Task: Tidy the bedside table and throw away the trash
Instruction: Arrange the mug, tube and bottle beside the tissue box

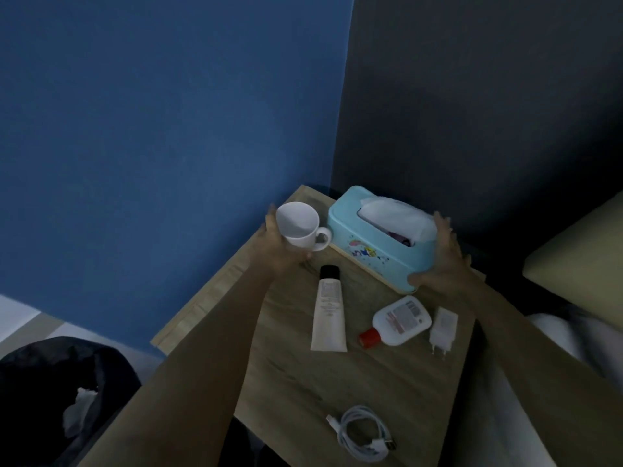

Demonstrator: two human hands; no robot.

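Observation:
My left hand (281,246) grips a white mug (300,227), tilted with its mouth toward me, above the far left corner of the wooden bedside table (337,382). My right hand (445,261) clasps the right end of a light blue tissue box (374,246), which rests at the back of the table with a white tissue sticking out. On the tabletop lie a white tube with a black cap (328,315), a small white bottle with a red cap (397,321), a white charger plug (443,328) and a coiled white cable (365,433).
A black-lined trash bin (50,392) with crumpled white paper (79,409) inside stands on the floor at lower left. A blue wall is behind the table on the left, a dark wall on the right. A bed edge (580,257) lies to the right.

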